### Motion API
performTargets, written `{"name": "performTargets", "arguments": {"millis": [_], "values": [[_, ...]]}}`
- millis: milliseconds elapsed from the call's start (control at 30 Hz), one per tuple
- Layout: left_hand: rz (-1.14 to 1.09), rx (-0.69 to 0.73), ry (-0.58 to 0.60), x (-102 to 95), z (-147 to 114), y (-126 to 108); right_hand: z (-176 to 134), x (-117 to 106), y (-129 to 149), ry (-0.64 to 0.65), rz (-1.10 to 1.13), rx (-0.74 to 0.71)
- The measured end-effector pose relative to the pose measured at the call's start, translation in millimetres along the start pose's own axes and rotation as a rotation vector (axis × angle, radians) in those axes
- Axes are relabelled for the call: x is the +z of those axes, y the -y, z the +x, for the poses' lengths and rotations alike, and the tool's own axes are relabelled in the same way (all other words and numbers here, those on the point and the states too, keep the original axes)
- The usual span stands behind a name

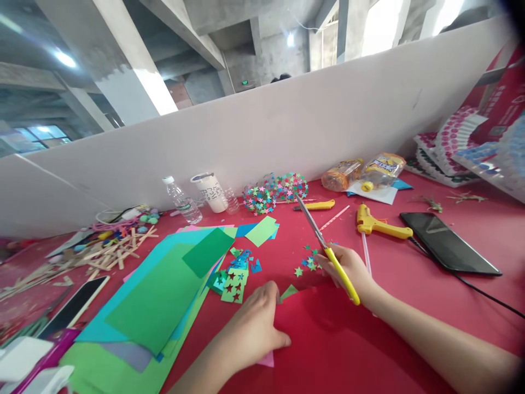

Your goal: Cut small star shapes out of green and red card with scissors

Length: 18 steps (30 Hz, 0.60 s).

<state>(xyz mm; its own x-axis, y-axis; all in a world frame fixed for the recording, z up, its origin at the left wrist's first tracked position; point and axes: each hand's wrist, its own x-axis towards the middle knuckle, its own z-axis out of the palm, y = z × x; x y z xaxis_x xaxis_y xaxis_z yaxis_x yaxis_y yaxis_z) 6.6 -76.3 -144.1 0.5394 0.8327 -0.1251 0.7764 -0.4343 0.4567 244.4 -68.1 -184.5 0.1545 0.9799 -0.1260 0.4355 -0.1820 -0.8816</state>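
Observation:
My right hand point(348, 268) is closed around a pair of scissors point(340, 274) with yellow handles. Their metal blades point up and away, over the table. Beside the left edge of a red sheet point(328, 339), my left hand point(256, 328) has its thumb spread from its curved fingers; some fingertips are hidden. A small green paper scrap point(289, 291) lies just past those fingers. Near it sit a punched light green card point(234, 285) with star-shaped holes and several loose paper stars point(309, 261). A bit of pink paper point(267, 359) shows under the left hand.
Stacked coloured paper point(156, 295) covers the left, with wooden sticks point(118, 249) beyond. A yellow glue gun point(381, 223), a dark phone point(449, 243) and its cable lie right. A yellow cutter point(318, 206), star-covered balls point(260, 198) and bottles point(183, 201) stand before a white partition point(262, 137).

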Motion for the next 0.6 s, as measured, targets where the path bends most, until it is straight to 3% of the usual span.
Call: {"name": "performTargets", "arguments": {"millis": [133, 233, 333, 433, 600], "values": [[-0.264, -0.222, 0.126, -1.0, 3.7, 0.8, -1.3, -3.3, 2.8, -0.018, 0.002, -0.031], [-0.647, -0.217, 0.232, -10.0, 8.4, 7.4, -0.8, -7.0, 3.4, -0.042, 0.007, -0.079], [-0.799, -0.271, 0.288, -25.0, 11.4, 17.9, 0.4, -12.8, 3.7, -0.099, 0.004, -0.167], [-0.778, -0.363, 0.127, -41.4, 14.0, 27.1, -2.1, -21.6, 8.4, -0.183, -0.022, -0.287], [-0.942, -0.269, -0.166, -53.7, 28.9, 29.2, -16.0, -35.0, 27.4, -0.172, -0.138, -0.425]]}}
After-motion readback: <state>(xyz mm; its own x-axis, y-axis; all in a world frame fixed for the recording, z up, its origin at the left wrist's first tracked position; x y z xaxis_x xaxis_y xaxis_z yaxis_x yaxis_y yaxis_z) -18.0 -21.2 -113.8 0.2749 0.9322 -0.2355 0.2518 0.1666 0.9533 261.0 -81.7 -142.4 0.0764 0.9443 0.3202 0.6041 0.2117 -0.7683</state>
